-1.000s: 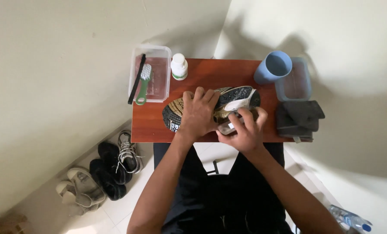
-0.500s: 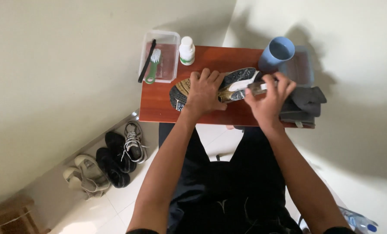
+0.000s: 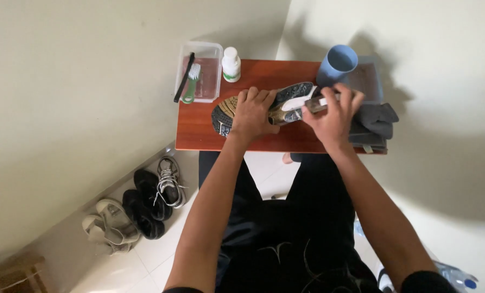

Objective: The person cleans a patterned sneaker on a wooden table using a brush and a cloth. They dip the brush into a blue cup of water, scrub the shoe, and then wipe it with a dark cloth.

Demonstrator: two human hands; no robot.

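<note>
— What's at the table's back edge?
— A white bottle (image 3: 231, 63) with a green label, beside a clear tub (image 3: 212, 54) holding brushes (image 3: 191, 81).
— The hands?
— The left hand (image 3: 253, 113) presses the upturned shoe (image 3: 286, 103) flat on the table (image 3: 199, 130); the right hand (image 3: 334, 114) is closed round a brush (image 3: 317, 104) at its sole.

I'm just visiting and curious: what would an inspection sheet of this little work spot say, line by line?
Surface: small reddish-brown table against a pale wall.
Job's things: a shoe lying sole-up on the table; a small tool held against its sole, kind too small to tell.
Clutter: clear tub with a green brush and a black stick across it; white bottle; blue cup; second clear tub; dark grey cloth.
Grippers: left hand presses the shoe down; right hand grips the tool.
Cables: nothing seen.
Surroundings: pairs of shoes on the tiled floor at the left; plastic bottle at the lower right.
</note>
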